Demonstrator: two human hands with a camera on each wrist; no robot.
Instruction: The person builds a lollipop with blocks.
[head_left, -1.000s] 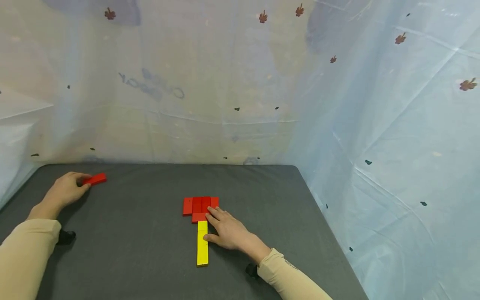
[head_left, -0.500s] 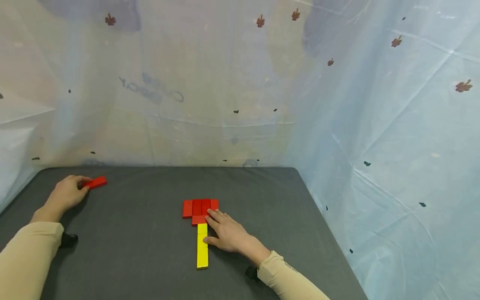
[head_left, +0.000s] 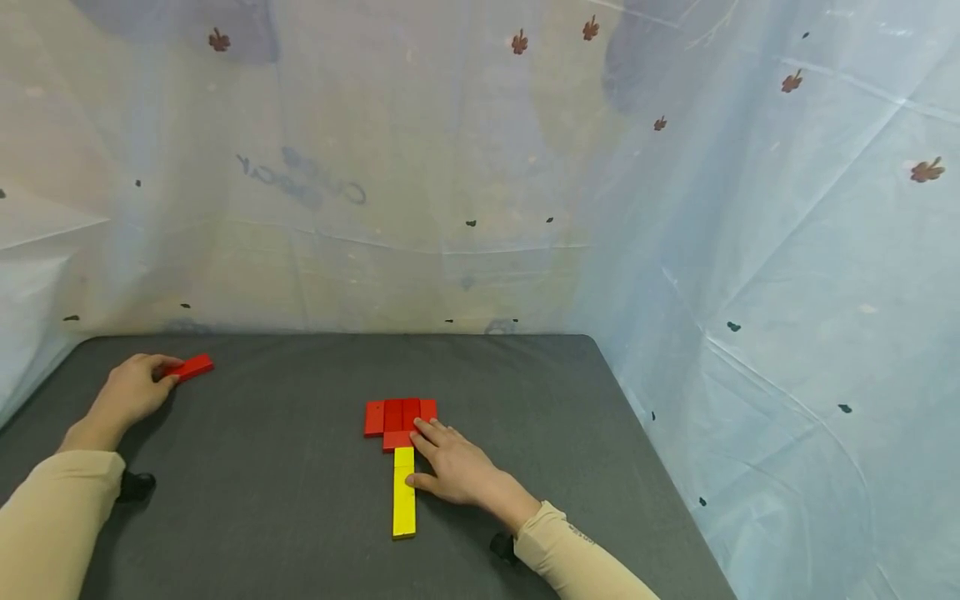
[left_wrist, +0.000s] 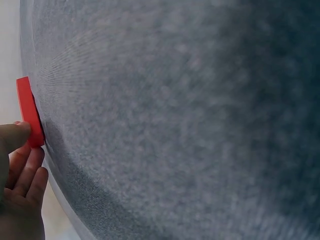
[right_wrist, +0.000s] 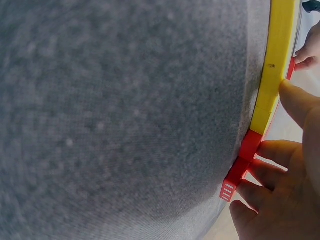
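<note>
At the table's far left, my left hand (head_left: 135,387) pinches one end of a red block (head_left: 197,366) between thumb and fingers; in the left wrist view the thumb lies on the red block (left_wrist: 30,111). Mid-table lies a flat group of red blocks (head_left: 393,414), with a column of yellow blocks (head_left: 404,500) running from it toward me. My right hand (head_left: 457,465) is spread over their right side, fingertips on the red blocks and thumb at the yellow column. The right wrist view shows the yellow blocks (right_wrist: 279,50) in line with the red blocks (right_wrist: 242,167).
A dark grey cloth-covered table (head_left: 300,467) lies under everything. A pale plastic curtain (head_left: 375,167) with printed leaves hangs behind its far edge and along the right side. Each wrist carries a small black device, such as the one at the left wrist (head_left: 137,486).
The view has tilted slightly, so the scene sits a little lower in the frame. Both hands and the blocks have otherwise stayed nearly where they were.
</note>
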